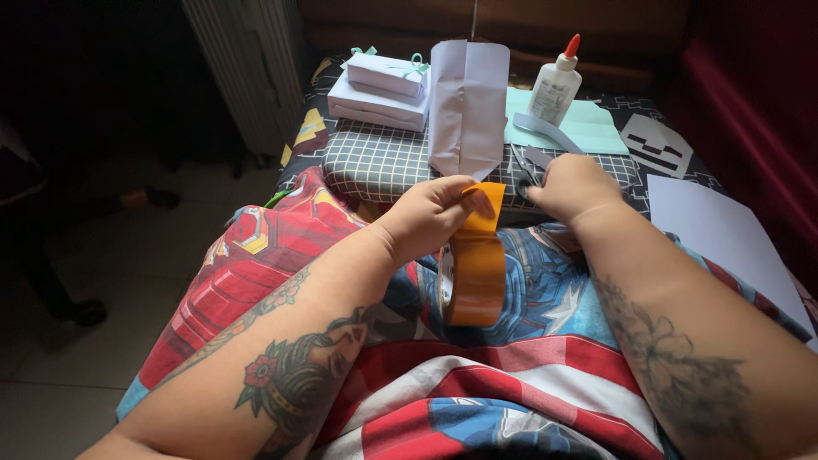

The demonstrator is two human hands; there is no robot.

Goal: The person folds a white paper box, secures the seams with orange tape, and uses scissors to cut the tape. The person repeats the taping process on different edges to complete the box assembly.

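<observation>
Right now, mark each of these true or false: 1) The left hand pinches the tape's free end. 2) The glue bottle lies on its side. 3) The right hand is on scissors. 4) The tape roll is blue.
1) True: the left hand pinches the free end of the tape roll.
2) False: the glue bottle stands upright.
3) True: the right hand rests on the scissors.
4) False: it is orange-brown.

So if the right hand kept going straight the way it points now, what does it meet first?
The right hand points away from the body, already on the scissors. Straight on, it likely meets the curved grey paper strip first, then the glue bottle; depth is hard to judge.
</observation>
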